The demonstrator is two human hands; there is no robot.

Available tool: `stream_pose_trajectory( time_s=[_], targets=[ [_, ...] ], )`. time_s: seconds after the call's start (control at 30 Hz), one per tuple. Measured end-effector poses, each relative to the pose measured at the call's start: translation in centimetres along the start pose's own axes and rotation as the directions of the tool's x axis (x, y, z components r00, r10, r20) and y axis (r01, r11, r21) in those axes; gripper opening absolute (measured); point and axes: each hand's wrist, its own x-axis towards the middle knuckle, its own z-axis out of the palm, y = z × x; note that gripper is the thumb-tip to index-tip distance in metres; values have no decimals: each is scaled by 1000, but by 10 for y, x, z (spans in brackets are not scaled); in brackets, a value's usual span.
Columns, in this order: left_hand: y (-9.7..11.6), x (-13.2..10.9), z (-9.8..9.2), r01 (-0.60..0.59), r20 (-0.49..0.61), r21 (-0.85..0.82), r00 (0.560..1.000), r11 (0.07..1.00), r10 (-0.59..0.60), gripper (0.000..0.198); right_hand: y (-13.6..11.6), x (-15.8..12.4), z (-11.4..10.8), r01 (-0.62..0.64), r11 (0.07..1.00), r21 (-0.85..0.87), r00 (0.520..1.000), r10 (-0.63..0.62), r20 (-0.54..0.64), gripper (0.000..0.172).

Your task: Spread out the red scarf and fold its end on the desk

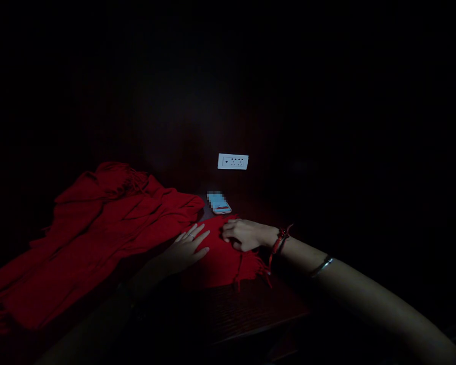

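Observation:
A red fringed cloth, looking like a scarf [218, 258], lies flat on a dark wooden surface [247, 309]. On its left part rests my left hand [186, 248], palm down with fingers spread and a ring on one finger. My right hand [245, 234] is at the scarf's upper right, near the fringe, its fingers curled down against the fabric. Whether those fingertips pinch any cloth is hidden. To the left, more red cloth [95, 238] with fringe lies in a loose, rumpled heap. Whether it joins the flat part is unclear in the dark.
A lit phone [219, 203] lies just beyond the scarf. On the dark wall behind is a white socket plate [233, 161]. The surface's front edge [266, 327] shows at the lower right. Deep shadow hides most of the surroundings.

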Motion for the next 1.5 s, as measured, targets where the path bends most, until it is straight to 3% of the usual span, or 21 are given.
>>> stream_pose_trajectory(
  time_s=[0.13,0.33,0.47,0.53,0.6,0.67,0.73,0.87,0.97,1.07,1.1,1.17,1.27,1.33,1.4,1.5],
  targets=[
    [-8,3,2,-59,22,16,998,998,59,54,7,-1,2,-3,991,-134,986,25,164,20],
    [-12,5,5,-78,8,5,997,997,78,54,18,-31,7,-235,956,-176,943,268,195,43],
    [-15,5,9,-107,-27,0,994,994,107,53,32,-60,16,-432,885,-174,865,462,197,34],
    [-16,5,10,-115,-42,-8,992,993,115,53,36,-70,13,-496,861,-113,849,508,146,27],
    [-16,5,10,-99,-49,-13,994,995,98,52,31,-70,5,-482,876,16,876,482,-11,24],
    [-14,3,8,-83,-52,-9,995,996,83,51,17,-58,-2,-383,915,130,899,401,-177,24],
    [-13,2,6,-85,-53,-5,995,996,85,51,0,-42,-4,-260,952,163,930,292,-224,23],
    [-12,1,4,-92,-40,-34,995,995,91,50,-18,-24,10,-152,986,63,985,157,-74,15],
    [-14,1,5,-95,-31,-57,995,994,93,51,-9,-40,23,-246,969,-7,969,246,18,14],
    [-15,2,6,-100,-28,-53,995,994,98,52,5,-67,28,-406,914,-8,910,405,87,15],
    [-15,3,6,-102,-27,-44,994,994,101,52,7,-74,27,-449,893,22,892,447,62,16],
    [-14,2,4,-115,-42,-13,993,993,115,52,5,-79,22,-488,861,141,858,503,-102,18],
    [-10,0,1,-176,-128,43,975,983,180,48,-13,-69,14,-387,869,309,784,486,-386,19],
    [-7,-4,-2,-253,-169,43,952,966,257,45,-29,-56,13,-278,909,310,837,388,-386,18],
    [-7,-8,-5,-322,-135,2,938,947,319,43,-40,-46,17,-214,943,255,919,283,-276,16],
    [-9,-11,-8,-342,-29,-55,940,938,341,41,-41,-46,25,-250,955,162,952,273,-138,14]
  ],
)
